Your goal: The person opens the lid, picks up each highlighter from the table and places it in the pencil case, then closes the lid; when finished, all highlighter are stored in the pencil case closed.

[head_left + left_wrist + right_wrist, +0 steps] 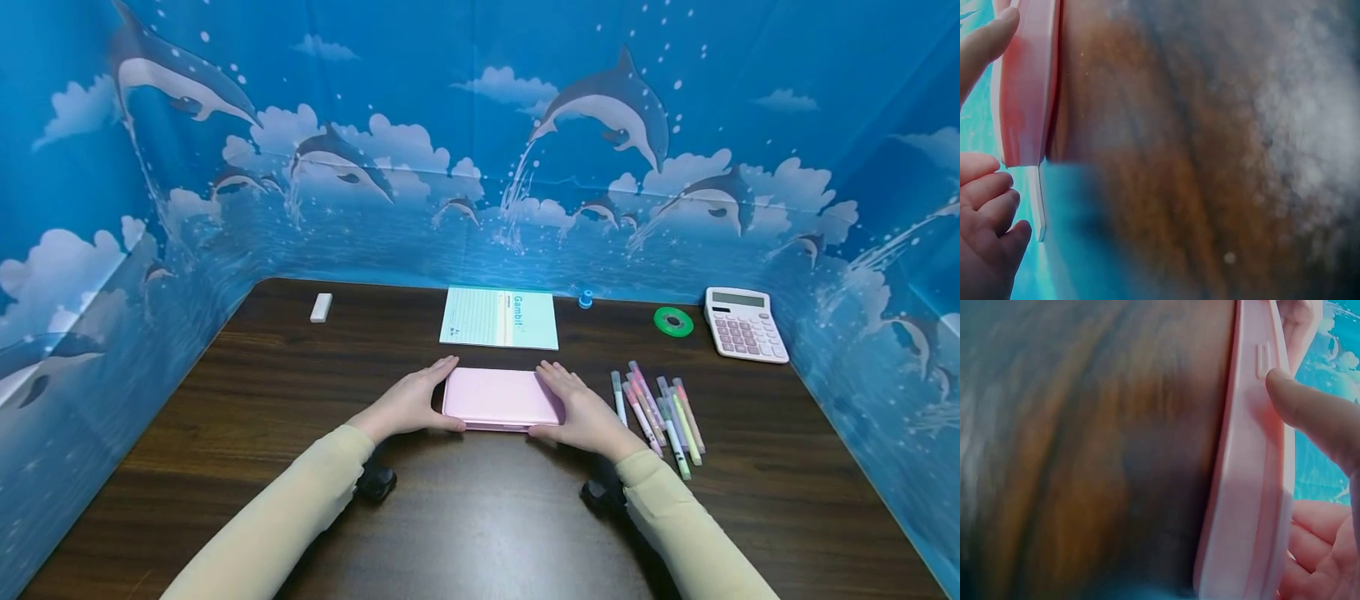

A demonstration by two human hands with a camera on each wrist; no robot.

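A closed pink pencil case (501, 396) lies flat near the middle of the table, its long side facing me. My left hand (415, 402) holds its left end, thumb along the front side and fingers toward the far edge. At the other end my right hand (583, 412) grips it the same way. In the right wrist view, the right thumb (1313, 415) presses the front side of the case beside a small raised clasp (1263, 360). The left thumb (988, 47) lies against the front side in the left wrist view.
Several markers (660, 417) lie loosely just right of my right hand. Behind the case are a pale green notebook (498, 318) and a small blue object (586, 299). A white eraser (321, 307) lies back left; green tape (673, 322) and a calculator (745, 325) back right.
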